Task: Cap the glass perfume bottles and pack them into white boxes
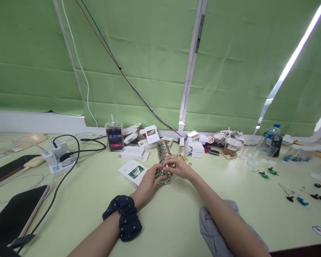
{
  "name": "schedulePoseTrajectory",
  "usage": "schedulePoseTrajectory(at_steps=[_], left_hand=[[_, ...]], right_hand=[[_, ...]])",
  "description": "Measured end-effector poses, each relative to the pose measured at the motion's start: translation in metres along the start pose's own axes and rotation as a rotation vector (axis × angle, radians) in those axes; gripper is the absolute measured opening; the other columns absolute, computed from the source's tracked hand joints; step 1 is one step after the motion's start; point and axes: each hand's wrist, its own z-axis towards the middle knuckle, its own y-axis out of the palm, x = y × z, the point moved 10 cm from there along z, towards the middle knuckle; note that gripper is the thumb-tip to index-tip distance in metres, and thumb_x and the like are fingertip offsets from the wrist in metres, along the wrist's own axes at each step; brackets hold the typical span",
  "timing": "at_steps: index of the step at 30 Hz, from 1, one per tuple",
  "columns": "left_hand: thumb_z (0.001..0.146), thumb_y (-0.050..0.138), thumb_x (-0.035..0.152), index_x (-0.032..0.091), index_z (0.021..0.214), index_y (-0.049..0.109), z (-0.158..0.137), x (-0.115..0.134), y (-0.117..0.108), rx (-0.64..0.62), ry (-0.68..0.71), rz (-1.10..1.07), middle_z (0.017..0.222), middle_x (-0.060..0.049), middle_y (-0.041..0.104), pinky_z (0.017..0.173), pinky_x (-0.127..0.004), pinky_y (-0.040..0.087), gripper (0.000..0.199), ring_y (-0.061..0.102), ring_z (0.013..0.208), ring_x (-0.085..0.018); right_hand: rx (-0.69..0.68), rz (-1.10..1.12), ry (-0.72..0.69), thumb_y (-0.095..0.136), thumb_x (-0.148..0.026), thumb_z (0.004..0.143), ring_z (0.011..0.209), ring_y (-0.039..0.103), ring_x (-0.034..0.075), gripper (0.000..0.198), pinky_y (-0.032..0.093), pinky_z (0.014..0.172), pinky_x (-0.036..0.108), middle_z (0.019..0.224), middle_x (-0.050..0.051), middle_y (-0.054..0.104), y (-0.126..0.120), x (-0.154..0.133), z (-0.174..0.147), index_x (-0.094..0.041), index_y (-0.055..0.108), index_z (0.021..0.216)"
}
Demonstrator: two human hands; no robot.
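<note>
The left hand [149, 177] has its fingers closed on the near part of a shiny, elongated object [163, 150] lying on the bench [171, 221], probably to steady it for the right hand [178, 167], which meets it at the top. The right fingers draw close together there; whether they pinch anything cannot be told. A white box [132, 172] lies beside the left hand, perhaps for easy reach.

Office-like workroom, long pale desk [182, 228] before green window blinds [149, 46], power strip [62, 165] with black plugs, dark-screened tablet [16, 210], small white cartons [133, 153], water bottle [273, 132].
</note>
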Motion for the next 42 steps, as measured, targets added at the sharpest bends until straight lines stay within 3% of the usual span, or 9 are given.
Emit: schedulePoseTrajectory(at_steps=[7, 11, 15, 24, 29, 32, 37, 42], left_hand=[[0.085, 0.056, 0.025, 0.023, 0.103, 0.05, 0.001, 0.0, -0.001, 0.004, -0.007, -0.015, 0.103, -0.003, 0.062, 0.088, -0.035, 0.045, 0.019, 0.059, 0.098, -0.02], [0.083, 0.059, 0.025, 0.022, 0.104, 0.051, 0.001, -0.003, -0.002, 0.014, -0.026, -0.029, 0.101, -0.003, 0.062, 0.086, -0.036, 0.045, 0.023, 0.059, 0.095, -0.02], [0.083, 0.06, 0.025, 0.022, 0.106, 0.051, 0.0, -0.006, -0.002, 0.02, -0.044, -0.041, 0.102, -0.004, 0.062, 0.088, -0.036, 0.043, 0.025, 0.058, 0.097, -0.021], [0.083, 0.059, 0.025, 0.024, 0.113, 0.046, -0.001, -0.01, -0.001, 0.029, -0.021, -0.074, 0.103, -0.003, 0.061, 0.089, -0.036, 0.044, 0.033, 0.059, 0.099, -0.02], [0.083, 0.059, 0.023, 0.026, 0.128, 0.033, -0.002, -0.013, -0.002, 0.058, -0.015, -0.069, 0.097, -0.002, 0.061, 0.088, -0.039, 0.045, 0.052, 0.06, 0.095, -0.019], [0.084, 0.058, 0.022, 0.029, 0.137, 0.026, -0.001, -0.008, 0.001, 0.023, 0.001, -0.078, 0.103, -0.003, 0.062, 0.091, -0.041, 0.045, 0.062, 0.06, 0.1, -0.02], [0.086, 0.056, 0.022, 0.029, 0.134, 0.036, 0.001, -0.002, 0.003, -0.01, 0.048, -0.067, 0.129, -0.007, 0.054, 0.1, -0.04, 0.041, 0.052, 0.053, 0.116, -0.021], [0.086, 0.055, 0.022, 0.026, 0.125, 0.046, 0.0, -0.004, 0.003, -0.019, 0.041, -0.073, 0.127, -0.007, 0.057, 0.101, -0.04, 0.041, 0.04, 0.053, 0.118, -0.022]], right_hand=[[0.036, 0.067, 0.029, 0.07, -0.047, 0.073, 0.071, 0.057, 0.014, 0.04, 0.053, 0.054, 0.025, 0.094, 0.006, 0.058, -0.009, 0.009, -0.001, -0.02, 0.07, 0.102], [0.155, 0.162, -0.008, 0.079, -0.04, 0.065, 0.087, 0.06, 0.018, 0.042, 0.054, 0.074, 0.031, 0.098, 0.006, 0.062, -0.027, 0.006, -0.002, -0.02, 0.069, 0.101], [0.226, 0.313, 0.008, 0.081, -0.035, 0.062, 0.089, 0.064, 0.019, 0.037, 0.053, 0.085, 0.037, 0.097, 0.006, 0.065, -0.03, 0.008, -0.002, -0.019, 0.068, 0.092], [0.243, 0.383, 0.006, 0.08, -0.033, 0.063, 0.082, 0.066, 0.018, 0.034, 0.054, 0.083, 0.037, 0.089, 0.004, 0.067, -0.021, 0.005, -0.001, -0.018, 0.067, 0.091], [0.264, 0.318, -0.027, 0.079, -0.032, 0.065, 0.08, 0.067, 0.018, 0.032, 0.055, 0.079, 0.035, 0.089, 0.004, 0.068, -0.018, 0.001, -0.001, -0.018, 0.067, 0.092], [0.256, 0.255, -0.065, 0.078, -0.032, 0.067, 0.081, 0.067, 0.019, 0.031, 0.055, 0.079, 0.036, 0.092, 0.005, 0.068, -0.014, -0.004, 0.0, -0.018, 0.067, 0.092], [0.208, 0.146, -0.068, 0.075, -0.034, 0.069, 0.082, 0.066, 0.02, 0.027, 0.054, 0.079, 0.036, 0.087, 0.005, 0.068, -0.007, -0.009, 0.0, -0.018, 0.067, 0.089], [0.148, 0.131, -0.043, 0.076, -0.037, 0.068, 0.08, 0.065, 0.019, 0.027, 0.053, 0.079, 0.035, 0.082, 0.003, 0.068, -0.002, -0.01, 0.0, -0.018, 0.067, 0.085]])
